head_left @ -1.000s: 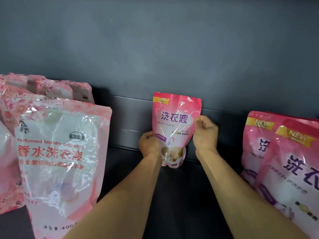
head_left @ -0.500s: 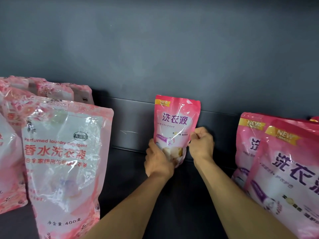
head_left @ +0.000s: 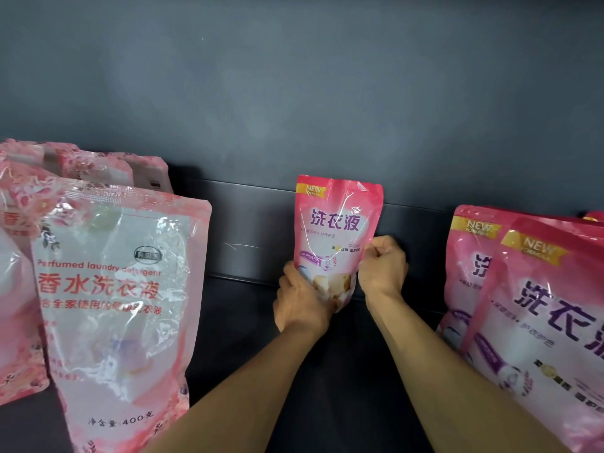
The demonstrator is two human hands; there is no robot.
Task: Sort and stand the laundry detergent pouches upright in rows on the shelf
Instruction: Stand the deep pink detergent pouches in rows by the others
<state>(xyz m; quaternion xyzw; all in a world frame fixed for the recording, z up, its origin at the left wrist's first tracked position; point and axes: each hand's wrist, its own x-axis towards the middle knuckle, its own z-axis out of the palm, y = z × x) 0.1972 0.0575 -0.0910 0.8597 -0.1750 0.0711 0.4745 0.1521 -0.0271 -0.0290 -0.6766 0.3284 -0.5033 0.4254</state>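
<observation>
1. Hands are gripping one small pink pouch (head_left: 338, 233) at the back of the dark shelf (head_left: 248, 322), where it is standing upright against the low rear lip; a second ago the left hand (head_left: 302, 304) was holding the pouch's left edge higher up, and it has slid down and under, so it is now cupping the bottom left corner
2. Right hand (head_left: 382, 268) has dropped a little too and is now pinching the right edge at mid-height, fingers curled tight onto the film; the left hand's fingers are wrapping round the base, though their tips are hidden behind the pouch
3. Judging from that shift, the person is seating the base flat and squaring the pouch to start a back row in the gap, so the placing step is looking nearly finished
4. Pouch itself is looking glossy and crinkled, deep pink at the top with a yellow "NEW" flash, purple characters on a pale panel, and a picture near the bottom partly covered by the left hand; it is leaning very slightly
5. Paler, larger pouches (head_left: 114, 305) are standing well apart on the left, and matching pink pouches (head_left: 539, 322) are standing on the right, closer to the camera
</observation>
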